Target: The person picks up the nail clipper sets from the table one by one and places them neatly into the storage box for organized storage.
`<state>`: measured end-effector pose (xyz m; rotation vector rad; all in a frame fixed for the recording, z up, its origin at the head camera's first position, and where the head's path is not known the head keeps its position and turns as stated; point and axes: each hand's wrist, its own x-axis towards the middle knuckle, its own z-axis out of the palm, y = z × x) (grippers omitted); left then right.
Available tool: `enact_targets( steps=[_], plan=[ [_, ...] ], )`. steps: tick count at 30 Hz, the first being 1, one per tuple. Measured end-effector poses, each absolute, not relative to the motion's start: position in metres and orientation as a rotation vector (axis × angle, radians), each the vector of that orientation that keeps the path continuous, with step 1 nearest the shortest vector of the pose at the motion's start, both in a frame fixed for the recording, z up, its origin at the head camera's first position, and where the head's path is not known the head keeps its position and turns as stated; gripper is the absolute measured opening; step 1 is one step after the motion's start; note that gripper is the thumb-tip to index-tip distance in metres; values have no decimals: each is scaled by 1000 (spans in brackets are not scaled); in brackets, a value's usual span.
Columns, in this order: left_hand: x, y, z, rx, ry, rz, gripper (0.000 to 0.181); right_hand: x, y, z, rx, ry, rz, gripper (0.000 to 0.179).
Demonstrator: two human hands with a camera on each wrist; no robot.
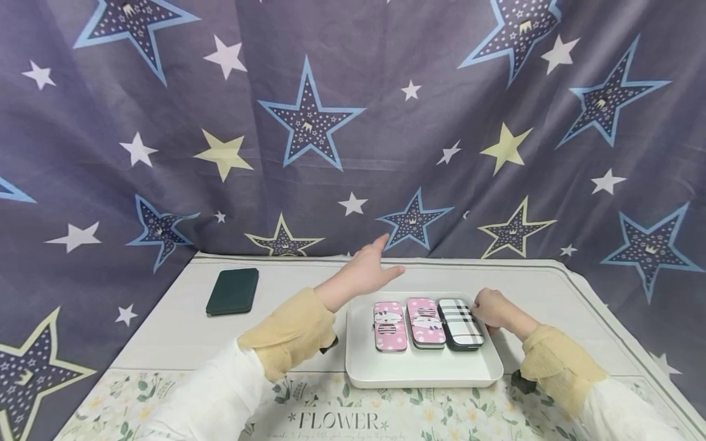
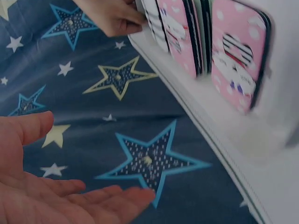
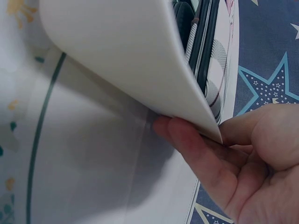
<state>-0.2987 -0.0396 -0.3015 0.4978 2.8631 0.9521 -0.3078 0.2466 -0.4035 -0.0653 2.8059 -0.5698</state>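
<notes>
My right hand [image 1: 493, 308] pinches the right rim of a white tray [image 1: 419, 375], thumb above and fingers beneath, as the right wrist view shows. Inside the tray lie two pink polka-dot cases with a cartoon print, a left pink case [image 1: 390, 327] and a middle pink case [image 1: 426, 323]. Beside them sits a black-and-white plaid case [image 1: 462, 324], nearest my right hand. Above the tray's back left corner hovers my left hand [image 1: 366, 274], fingers extended and thumb apart, holding nothing. The left wrist view shows that left hand [image 2: 56, 196] away from the cases.
A dark green flat case [image 1: 233, 291] lies on the white tabletop [image 1: 171, 331] at the back left. Along the front runs a floral cloth [image 1: 309, 398] printed "FLOWER". Behind the table's back edge hangs a grey-blue star-patterned curtain [image 1: 353, 159].
</notes>
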Motion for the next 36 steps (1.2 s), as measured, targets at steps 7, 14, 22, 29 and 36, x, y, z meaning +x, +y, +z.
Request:
enact_targets(
  steps=[7, 14, 22, 29, 36],
  plan=[
    [-292, -69, -298, 575, 3094, 820, 93, -308, 246, -405, -72, 2805, -574, 26],
    [-297, -105, -303, 612, 3284, 697, 89, -309, 246, -405, -85, 2809, -577, 26],
    [-312, -154, -312, 517, 3445, 453, 84, -308, 246, -404, -92, 2812, -585, 27],
    [-328, -198, -333, 323, 3438, 446, 83, -308, 247, -405, -91, 2809, -588, 26],
    [-341, -242, -354, 150, 3387, 453, 86, -308, 248, -404, -95, 2810, -584, 25]
  ],
)
